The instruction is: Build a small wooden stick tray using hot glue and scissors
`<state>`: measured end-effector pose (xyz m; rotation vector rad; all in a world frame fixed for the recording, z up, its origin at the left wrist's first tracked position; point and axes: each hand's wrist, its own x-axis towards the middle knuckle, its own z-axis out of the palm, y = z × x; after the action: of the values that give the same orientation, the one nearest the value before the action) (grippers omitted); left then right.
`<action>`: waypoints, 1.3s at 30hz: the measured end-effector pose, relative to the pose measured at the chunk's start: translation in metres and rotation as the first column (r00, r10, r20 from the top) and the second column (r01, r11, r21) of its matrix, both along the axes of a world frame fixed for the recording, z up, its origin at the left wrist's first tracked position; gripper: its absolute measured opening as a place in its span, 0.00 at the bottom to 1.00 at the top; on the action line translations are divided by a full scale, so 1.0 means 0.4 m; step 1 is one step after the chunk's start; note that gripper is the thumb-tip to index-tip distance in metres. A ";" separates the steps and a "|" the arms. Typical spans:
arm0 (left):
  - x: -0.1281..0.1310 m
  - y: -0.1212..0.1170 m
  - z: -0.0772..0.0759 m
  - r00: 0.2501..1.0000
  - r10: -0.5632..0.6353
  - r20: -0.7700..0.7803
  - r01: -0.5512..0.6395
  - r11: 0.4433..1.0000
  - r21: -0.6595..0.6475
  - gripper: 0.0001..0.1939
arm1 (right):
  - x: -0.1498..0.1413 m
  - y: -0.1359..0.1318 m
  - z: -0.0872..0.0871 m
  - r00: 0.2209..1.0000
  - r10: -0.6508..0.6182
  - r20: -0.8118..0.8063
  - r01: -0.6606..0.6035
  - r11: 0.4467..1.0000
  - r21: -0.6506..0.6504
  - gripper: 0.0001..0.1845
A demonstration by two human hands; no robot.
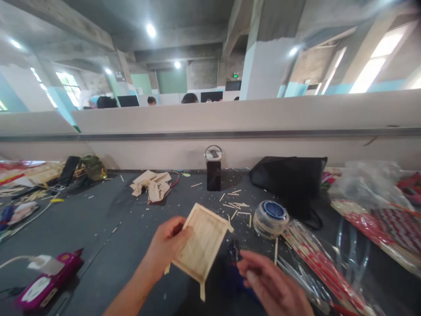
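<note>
My left hand (169,243) grips the left edge of a small wooden panel (204,241), thumb on its face. Pale thin sticks make up the panel, with a raised rim round it and short stick ends jutting from its corners. It is held tilted above the dark table (131,267). Just right of it, the fingers of my right hand (271,283) are closed on what look like small pliers (234,252) with dark jaws and blue handles. Motion and shadow blur this tool, and its handles are partly hidden.
Cut stick pieces (238,205) lie beyond the panel. A round clear tub (271,218) with a blue top, plastic-wrapped sticks (324,259) and a black bag (291,184) stand right. A phone (213,175), crumpled cloth (153,185) and purple power strip (49,281) are also there.
</note>
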<state>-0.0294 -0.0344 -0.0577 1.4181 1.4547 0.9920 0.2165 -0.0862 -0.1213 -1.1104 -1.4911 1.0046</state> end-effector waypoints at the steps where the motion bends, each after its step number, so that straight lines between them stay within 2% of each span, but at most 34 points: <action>1: 0.014 -0.005 0.006 0.983 -0.014 0.183 0.038 0.992 -0.123 0.11 | 0.014 0.019 0.020 1.000 -0.007 -0.021 0.006 0.999 -0.040 0.17; 3: 0.040 -0.011 0.007 0.912 -0.011 0.411 0.137 0.951 -0.278 0.11 | 0.028 0.047 0.053 0.997 -0.022 -0.079 0.013 0.993 -0.113 0.21; 6: 0.065 -0.011 -0.004 0.817 -0.002 0.577 0.253 0.900 -0.356 0.13 | 0.016 0.069 0.087 0.974 0.017 -0.227 -0.070 0.972 -0.226 0.22; 9: 0.081 0.002 -0.007 0.710 -0.013 0.704 0.353 0.872 -0.340 0.21 | -0.010 0.079 0.107 0.916 0.045 -0.398 -0.184 0.930 -0.317 0.20; 12: 0.094 0.021 0.016 0.617 0.002 0.787 0.390 0.868 -0.308 0.27 | -0.031 0.088 0.130 0.845 0.019 -0.534 -0.266 0.882 -0.389 0.20; 14: 0.103 0.036 0.038 0.544 0.012 0.839 0.421 0.861 -0.285 0.26 | -0.039 0.094 0.148 0.804 -0.009 -0.595 -0.302 0.855 -0.421 0.19; 17: 0.116 0.064 0.059 0.430 -0.001 0.903 0.514 0.822 -0.244 0.22 | -0.045 0.104 0.172 0.757 -0.060 -0.651 -0.313 0.841 -0.441 0.17; 18: 0.119 0.075 0.059 0.409 0.000 0.913 0.514 0.827 -0.230 0.21 | -0.046 0.108 0.176 0.738 -0.073 -0.671 -0.316 0.841 -0.439 0.16; 21: 0.125 0.108 0.039 0.397 0.000 0.918 0.382 0.909 -0.166 0.20 | -0.045 0.123 0.170 0.655 -0.102 -0.748 -0.326 0.855 -0.402 0.14; 23: 0.127 0.125 0.017 0.368 -0.040 0.929 0.311 0.947 -0.082 0.23 | -0.044 0.136 0.159 0.613 -0.113 -0.782 -0.306 0.878 -0.368 0.13; 27: 0.134 0.138 -0.014 0.235 -0.210 0.949 0.325 0.937 0.127 0.47 | -0.047 0.159 0.148 0.606 -0.176 -0.775 -0.213 0.903 -0.372 0.12; 29: 0.140 0.137 -0.018 0.212 -0.244 0.946 0.329 0.930 0.166 0.58 | -0.053 0.163 0.150 0.614 -0.233 -0.754 -0.167 0.895 -0.413 0.14; 31: 0.147 0.134 -0.015 0.218 -0.226 0.950 0.318 0.936 0.150 0.63 | -0.062 0.164 0.150 0.619 -0.257 -0.742 -0.141 0.893 -0.427 0.14; 36: 0.157 0.113 0.004 0.240 -0.126 0.963 0.282 0.958 0.055 0.59 | -0.092 0.160 0.129 0.598 -0.175 -0.782 -0.196 0.914 -0.354 0.08; 39: 0.156 0.096 0.018 0.257 -0.092 0.962 0.218 0.975 0.035 0.54 | -0.105 0.151 0.121 0.623 -0.137 -0.770 -0.212 0.918 -0.336 0.10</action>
<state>0.0330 0.0039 -0.0504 0.5333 0.3692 1.2711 0.1744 -0.0257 -0.0728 -0.7160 -0.5861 1.6161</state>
